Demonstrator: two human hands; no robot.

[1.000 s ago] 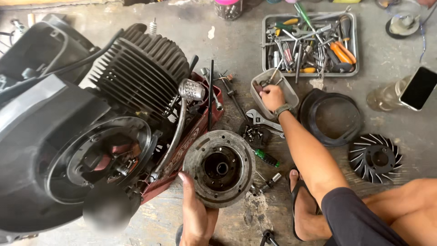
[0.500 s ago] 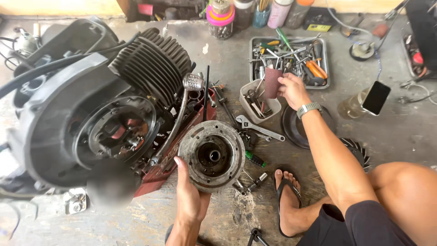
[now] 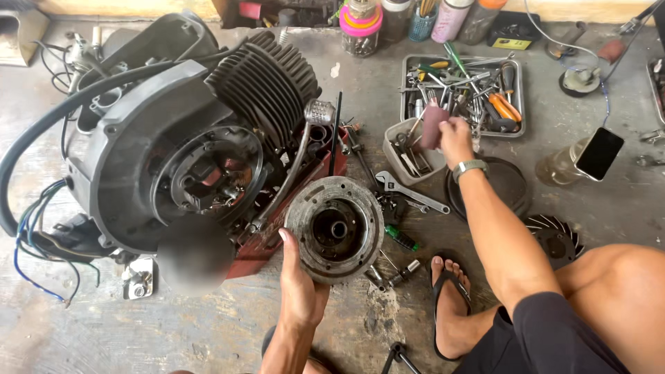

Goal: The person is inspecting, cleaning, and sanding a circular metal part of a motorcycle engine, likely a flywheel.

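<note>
My left hand (image 3: 299, 285) grips the lower left rim of a round, rusty metal flywheel (image 3: 335, 228) and holds it upright, open side toward me, in front of a dismantled scooter engine (image 3: 173, 166). My right hand (image 3: 456, 138) is raised over a small grey tub (image 3: 407, 152) of parts and is closed on a dark red rolled piece (image 3: 433, 125), possibly abrasive cloth. A watch sits on that wrist.
A metal tray of tools (image 3: 463, 93) lies behind the tub. An adjustable wrench (image 3: 405, 192), a black round cover (image 3: 509, 183), a fan wheel (image 3: 555, 237) and a phone (image 3: 600, 154) lie on the concrete floor. Jars (image 3: 361, 26) stand at the back. My sandalled foot (image 3: 454, 305) rests nearby.
My right hand has come up out of the grey tub with the dark red piece in it. The left hand keeps holding the flywheel; the view has tilted toward the back.
</note>
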